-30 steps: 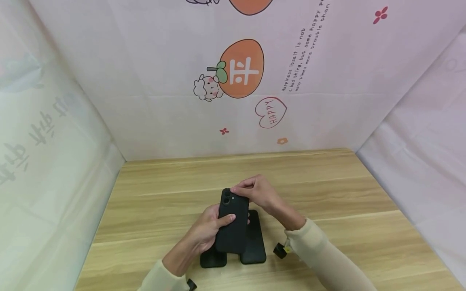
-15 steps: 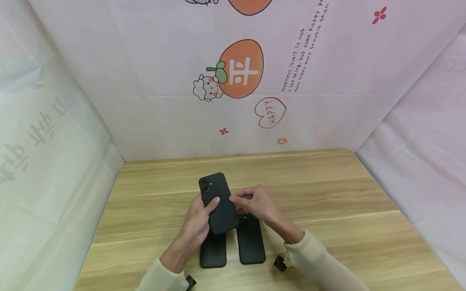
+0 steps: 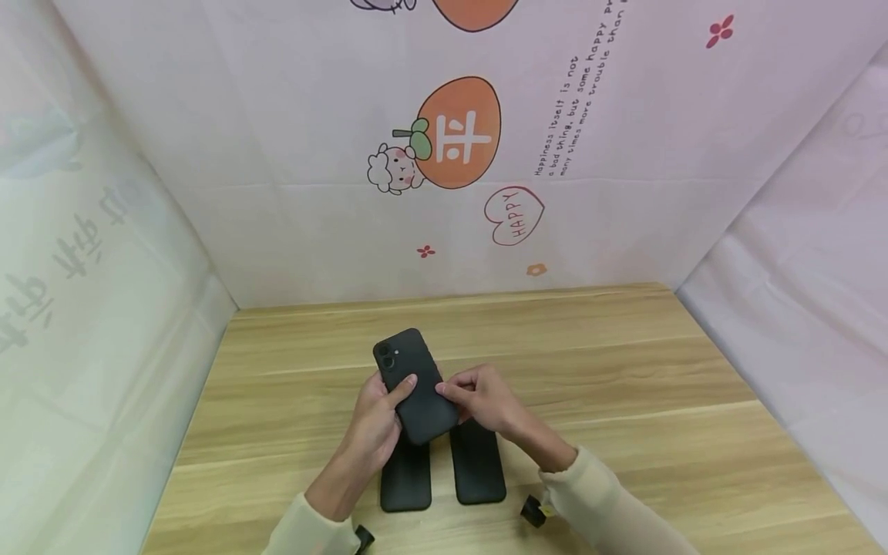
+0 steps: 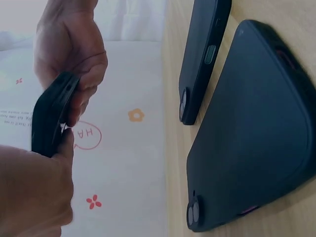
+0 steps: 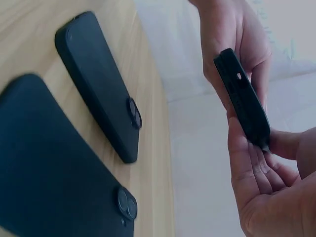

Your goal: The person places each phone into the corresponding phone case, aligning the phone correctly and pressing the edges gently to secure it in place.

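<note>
A matte black smartphone (image 3: 425,410) is held up over the table, its camera side facing the head camera and its top leaning to the left. My left hand (image 3: 375,422) grips it from the left, thumb across the back and fingers behind. At its right long edge, my right hand (image 3: 486,399) pinches the rim between thumb and fingers. In the right wrist view the phone (image 5: 242,96) shows a narrow side with a small lit slot. Below it lie two similar black phones, a left one (image 3: 406,479) and a right one (image 3: 480,467), camera side up, their upper ends partly hidden.
The wooden table (image 3: 624,370) runs back to a white printed cloth (image 3: 312,231). More cloth hangs along the left and right sides. Small black devices sit at both cuffs, one by the right sleeve (image 3: 590,493).
The held phone has moved left and away from me, and now leans left. My right hand has gone from its top corner to its right long edge. The lying phones stay put.
</note>
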Tool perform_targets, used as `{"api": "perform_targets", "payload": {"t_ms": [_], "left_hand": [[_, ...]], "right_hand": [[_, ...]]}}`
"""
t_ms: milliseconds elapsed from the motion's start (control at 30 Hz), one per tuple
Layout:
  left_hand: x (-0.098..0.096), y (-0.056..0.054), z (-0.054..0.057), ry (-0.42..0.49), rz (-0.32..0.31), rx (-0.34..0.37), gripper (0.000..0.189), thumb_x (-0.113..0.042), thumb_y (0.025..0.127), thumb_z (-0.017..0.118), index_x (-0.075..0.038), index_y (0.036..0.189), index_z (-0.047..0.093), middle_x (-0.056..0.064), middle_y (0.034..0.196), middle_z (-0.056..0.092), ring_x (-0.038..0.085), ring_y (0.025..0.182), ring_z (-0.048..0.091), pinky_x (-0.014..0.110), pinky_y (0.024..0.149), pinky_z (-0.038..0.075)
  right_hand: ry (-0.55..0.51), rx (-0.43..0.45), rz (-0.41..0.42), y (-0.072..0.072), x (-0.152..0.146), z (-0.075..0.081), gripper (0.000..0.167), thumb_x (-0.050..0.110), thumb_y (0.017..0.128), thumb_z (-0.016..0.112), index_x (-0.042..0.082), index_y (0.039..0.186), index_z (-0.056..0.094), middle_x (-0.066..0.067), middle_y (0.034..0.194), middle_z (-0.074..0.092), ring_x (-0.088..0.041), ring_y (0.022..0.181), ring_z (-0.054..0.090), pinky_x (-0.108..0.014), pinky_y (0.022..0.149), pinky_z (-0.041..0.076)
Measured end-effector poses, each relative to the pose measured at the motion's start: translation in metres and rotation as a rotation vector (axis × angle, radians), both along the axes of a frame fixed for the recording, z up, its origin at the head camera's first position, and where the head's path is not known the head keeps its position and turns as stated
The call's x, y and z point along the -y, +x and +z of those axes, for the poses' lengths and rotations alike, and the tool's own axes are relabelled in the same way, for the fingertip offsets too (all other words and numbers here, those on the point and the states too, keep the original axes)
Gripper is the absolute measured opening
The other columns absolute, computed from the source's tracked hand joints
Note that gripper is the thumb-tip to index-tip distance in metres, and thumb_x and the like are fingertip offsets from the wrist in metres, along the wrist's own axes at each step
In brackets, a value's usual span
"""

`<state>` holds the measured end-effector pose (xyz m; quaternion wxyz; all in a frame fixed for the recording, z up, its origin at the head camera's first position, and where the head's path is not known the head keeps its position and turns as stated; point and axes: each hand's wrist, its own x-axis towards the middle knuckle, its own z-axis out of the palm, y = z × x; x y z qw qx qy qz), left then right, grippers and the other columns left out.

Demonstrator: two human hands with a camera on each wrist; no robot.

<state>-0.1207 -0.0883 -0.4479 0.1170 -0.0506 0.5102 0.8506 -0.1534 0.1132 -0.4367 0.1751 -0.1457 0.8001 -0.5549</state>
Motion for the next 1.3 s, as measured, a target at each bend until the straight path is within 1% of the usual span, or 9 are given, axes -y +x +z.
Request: {"api": "perform_targets", "payload": {"t_ms": [167,300,400,533,667,767,967,1133,1300], "left_hand": [[0.010,0.000,0.000,0.085,-0.056,0.038,0.057,-0.005,0.110,0.052,0.007,0.160,0.026,0.024,0.164,0.040,0.033,0.151,0.042,0.042,0.120,0.043],[0.019,0.001,-0.001,0.131,-0.110,0.055,0.055,-0.012,0.113,0.049,0.009,0.159,0.028,0.027,0.163,0.039,0.034,0.149,0.043,0.049,0.118,0.044],[0.025,0.001,-0.002,0.115,-0.159,0.056,0.056,-0.017,0.114,0.049,0.013,0.158,0.031,0.029,0.162,0.040,0.033,0.146,0.047,0.050,0.115,0.047],[0.027,0.002,-0.003,0.023,-0.207,0.053,0.056,-0.017,0.112,0.054,0.017,0.152,0.037,0.030,0.156,0.048,0.030,0.136,0.058,0.047,0.109,0.053],[0.025,0.002,-0.005,-0.077,-0.220,0.054,0.052,-0.016,0.109,0.061,0.017,0.146,0.046,0.023,0.135,0.067,0.024,0.118,0.071,0.041,0.098,0.061],[0.023,0.003,-0.003,-0.112,-0.207,0.048,0.049,-0.015,0.108,0.063,0.015,0.144,0.048,0.016,0.127,0.071,0.022,0.112,0.073,0.037,0.094,0.062],[0.019,0.006,0.000,-0.094,-0.145,0.031,0.047,-0.013,0.109,0.060,0.012,0.147,0.047,0.025,0.143,0.060,0.024,0.124,0.068,0.038,0.101,0.059],[0.018,0.007,0.001,-0.079,-0.109,0.031,0.046,-0.012,0.110,0.058,0.012,0.148,0.047,0.027,0.148,0.055,0.026,0.127,0.065,0.040,0.103,0.058],[0.018,0.007,0.001,-0.065,-0.072,0.047,0.045,-0.010,0.110,0.057,0.013,0.147,0.046,0.027,0.147,0.057,0.027,0.127,0.066,0.040,0.102,0.058]], "right_hand": [[0.068,-0.032,0.094,-0.004,-0.009,0.005,0.024,0.017,0.104,0.069,0.002,0.089,0.080,0.000,0.069,0.070,-0.012,0.063,0.066,-0.032,0.063,0.063],[0.137,-0.084,0.203,-0.009,-0.018,0.010,0.018,0.013,0.103,0.070,0.004,0.091,0.080,0.004,0.072,0.069,-0.009,0.062,0.060,-0.024,0.058,0.055],[0.170,-0.133,0.279,-0.015,-0.024,0.013,0.012,0.009,0.102,0.070,0.003,0.097,0.079,0.004,0.077,0.069,-0.007,0.064,0.055,-0.020,0.059,0.048],[0.197,-0.191,0.330,-0.020,-0.031,0.018,0.011,0.007,0.103,0.069,0.003,0.103,0.079,0.001,0.087,0.073,-0.006,0.071,0.054,-0.021,0.064,0.047],[0.236,-0.244,0.292,-0.022,-0.034,0.025,0.013,0.009,0.103,0.069,0.002,0.108,0.079,-0.001,0.094,0.076,-0.008,0.076,0.058,-0.022,0.068,0.051],[0.240,-0.256,0.218,-0.022,-0.033,0.029,0.014,0.010,0.102,0.070,0.001,0.109,0.079,-0.003,0.096,0.077,-0.010,0.078,0.061,-0.023,0.069,0.054],[0.169,-0.237,0.035,-0.021,-0.030,0.029,0.014,0.014,0.099,0.076,0.004,0.108,0.081,-0.005,0.098,0.079,-0.011,0.083,0.069,-0.023,0.074,0.058],[0.136,-0.207,-0.036,-0.021,-0.032,0.025,0.014,0.017,0.097,0.079,0.007,0.106,0.082,-0.004,0.097,0.079,-0.013,0.085,0.071,-0.025,0.074,0.059],[0.084,-0.099,-0.083,-0.022,-0.037,0.021,0.022,0.021,0.096,0.081,0.003,0.110,0.081,-0.007,0.095,0.080,-0.018,0.082,0.075,-0.042,0.077,0.066]]}}
